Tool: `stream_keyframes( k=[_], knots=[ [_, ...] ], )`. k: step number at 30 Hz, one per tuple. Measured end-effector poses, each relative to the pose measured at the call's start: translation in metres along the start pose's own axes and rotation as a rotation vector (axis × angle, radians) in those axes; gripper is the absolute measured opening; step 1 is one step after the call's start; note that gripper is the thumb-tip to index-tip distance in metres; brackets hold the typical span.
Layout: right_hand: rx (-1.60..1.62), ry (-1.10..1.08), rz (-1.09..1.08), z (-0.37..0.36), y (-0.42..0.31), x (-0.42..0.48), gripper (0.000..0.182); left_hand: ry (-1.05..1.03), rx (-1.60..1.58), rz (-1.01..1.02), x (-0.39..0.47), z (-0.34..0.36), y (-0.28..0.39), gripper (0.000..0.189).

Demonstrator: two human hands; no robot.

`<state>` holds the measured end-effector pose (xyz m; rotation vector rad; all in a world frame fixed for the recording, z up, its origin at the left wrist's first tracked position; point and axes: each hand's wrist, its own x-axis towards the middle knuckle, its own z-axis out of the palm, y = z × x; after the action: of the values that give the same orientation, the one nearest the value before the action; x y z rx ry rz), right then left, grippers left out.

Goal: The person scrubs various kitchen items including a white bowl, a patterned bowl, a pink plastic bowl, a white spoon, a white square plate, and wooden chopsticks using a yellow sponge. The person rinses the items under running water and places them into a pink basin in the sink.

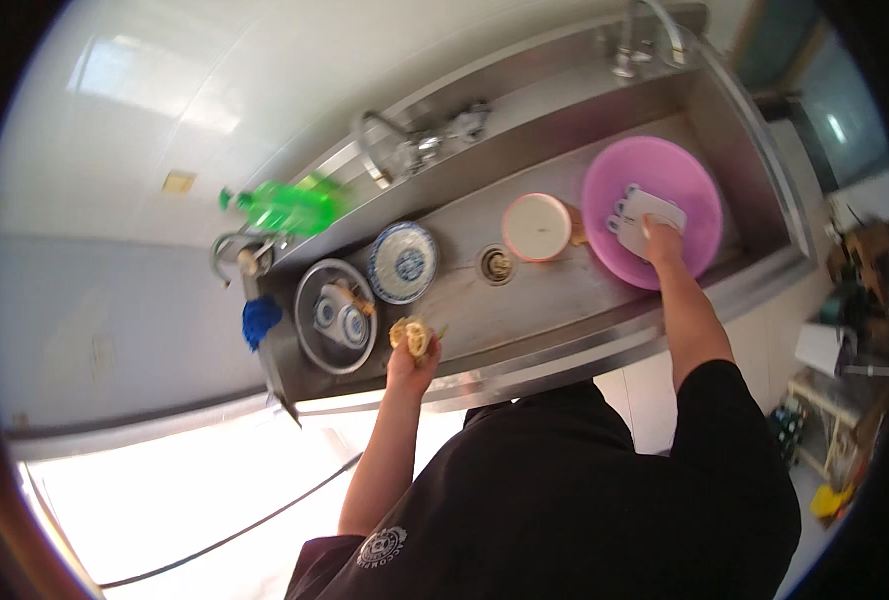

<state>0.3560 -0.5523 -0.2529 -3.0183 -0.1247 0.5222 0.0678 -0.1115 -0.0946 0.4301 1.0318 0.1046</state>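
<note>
My left hand grips a yellowish, crumpled scrubber or sponge above the front of the stainless steel sink. Inside the pink plastic basin at the right, my right hand holds a white object with small rounded projections, perhaps a dish. A round white container with a red rim stands left of the basin. Near the left end, a blue-and-white patterned bowl sits beside a metal bowl with small patterned dishes in it.
The drain lies mid-sink with scraps in it. Along the back ledge are a curved faucet, another faucet and a green bottle. A blue cloth hangs at the left end. The sink's metal front edge runs before me.
</note>
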Motion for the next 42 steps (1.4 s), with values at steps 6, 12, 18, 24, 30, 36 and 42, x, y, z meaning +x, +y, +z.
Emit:
stream_keyframes(
  k=[6, 12, 18, 24, 30, 36, 42],
  knots=[
    [-0.087, 0.081, -0.029, 0.021, 0.005, 0.008, 0.033, 0.013, -0.058, 0.008, 0.006, -0.018, -0.006, 0.024],
    [-0.135, -0.108, -0.004, 0.007, -0.011, -0.005, 0.029, -0.076, -0.095, 0.016, 0.011, -0.035, -0.003, 0.022],
    [0.015, 0.092, -0.039, -0.012, -0.033, -0.024, 0.027, -0.1, -0.114, 0.021, 0.019, -0.058, 0.016, 0.021],
    [0.639, 0.286, 0.06, -0.039, -0.135, -0.09, 0.031, -0.065, -0.186, 0.027, 0.027, -0.097, 0.052, 0.022],
    [0.676, 0.065, -0.375, -0.031, -0.334, -0.182, 0.031, -0.059, -0.296, 0.036, 0.044, -0.159, 0.099, 0.022],
    [0.538, -0.148, -0.685, -0.02, -0.527, -0.229, 0.02, -0.036, -0.287, 0.06, 0.037, -0.206, 0.143, 0.022],
    [0.015, 0.093, -0.903, 0.042, -0.624, -0.209, 0.031, -0.021, -0.314, 0.099, 0.017, -0.243, 0.178, 0.018]
  ],
)
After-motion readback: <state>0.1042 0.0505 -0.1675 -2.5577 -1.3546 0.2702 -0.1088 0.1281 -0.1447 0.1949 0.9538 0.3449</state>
